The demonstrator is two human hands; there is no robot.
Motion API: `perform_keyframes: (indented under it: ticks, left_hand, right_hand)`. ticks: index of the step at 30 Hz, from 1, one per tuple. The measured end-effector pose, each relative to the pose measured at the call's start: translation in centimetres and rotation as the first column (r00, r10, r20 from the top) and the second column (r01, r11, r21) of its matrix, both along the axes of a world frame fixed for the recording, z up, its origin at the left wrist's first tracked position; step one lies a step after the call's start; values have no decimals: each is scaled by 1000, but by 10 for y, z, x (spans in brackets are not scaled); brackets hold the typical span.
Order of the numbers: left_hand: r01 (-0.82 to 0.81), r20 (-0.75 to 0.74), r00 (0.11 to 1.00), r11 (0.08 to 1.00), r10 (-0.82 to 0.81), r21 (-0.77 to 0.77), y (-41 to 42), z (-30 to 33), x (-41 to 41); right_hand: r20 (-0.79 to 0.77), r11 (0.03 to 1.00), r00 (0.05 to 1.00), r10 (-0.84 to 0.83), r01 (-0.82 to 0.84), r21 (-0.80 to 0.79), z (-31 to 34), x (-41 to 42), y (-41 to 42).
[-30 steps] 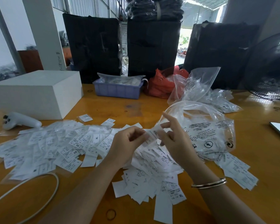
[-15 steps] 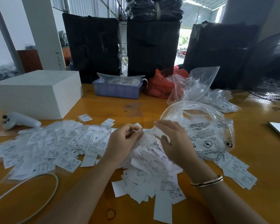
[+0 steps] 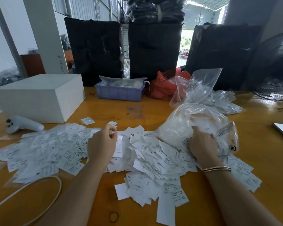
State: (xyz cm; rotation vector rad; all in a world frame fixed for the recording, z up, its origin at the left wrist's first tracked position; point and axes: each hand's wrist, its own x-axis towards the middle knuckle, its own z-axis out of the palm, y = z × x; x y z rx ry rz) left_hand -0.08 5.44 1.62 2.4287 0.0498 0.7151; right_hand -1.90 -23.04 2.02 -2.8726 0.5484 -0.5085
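Table (image 3: pixel 153 110): orange, edges cut off.
Label pile (image 3: pixel 153 162): mid-table, print mostly unreadable.
Clear bag (image 3: pixel 186 121): right of pile, contents blurred.
Right hand (image 3: pixel 203 144): on bag; fingertips hidden in folds, grip unclear.
Left hand (image 3: pixel 101 144): fingers curled, pinching XL label (image 3: pixel 119 149) above pile.

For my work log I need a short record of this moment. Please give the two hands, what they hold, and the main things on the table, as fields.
left hand: pinches a white label marked XL
right hand: lies on the clear plastic bag; grip unclear
loose labels: heaped between the hands on the wooden table
far side: white box, blue tray, red bag
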Motion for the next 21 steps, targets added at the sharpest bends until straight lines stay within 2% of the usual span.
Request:
perform_keyframes:
  ticks: [3, 5, 8, 13, 17, 19, 21]
  left_hand:
    - [-89, -5, 996, 989, 90, 120, 4, -2, 2]
    - [-88, 0, 996, 982, 89, 167, 1, -2, 1]
    - [7, 18, 1000, 989, -10, 149, -10, 0, -3]
    - [190, 61, 979, 978, -195, 85, -25, 2, -12]
    - [426, 88, 902, 904, -422, -36, -34, 2, -18]
    - [566, 34, 823, 811, -567, -147, -37, 5, -24]
    - [659, -5, 735, 715, -678, -233, -40, 7, -28]
  right_hand:
    - [171, 996, 985, 33, -47, 77, -1, -3, -1]
    - [240, 991, 970, 39, -69, 118, -2, -2, -3]
    - [339, 983, 940, 29, -88, 160, -4, -1, -7]
    - [418, 983, 908, 19, -94, 159, -4, -3, -9]
    - [601, 917, 765, 230, -377, 128, 11, -16, 8]
    - [600, 861, 713, 362, -503, 78, 19, -25, 22]
    - [559, 741, 675, 481, -654, 153, 25, -32, 38]
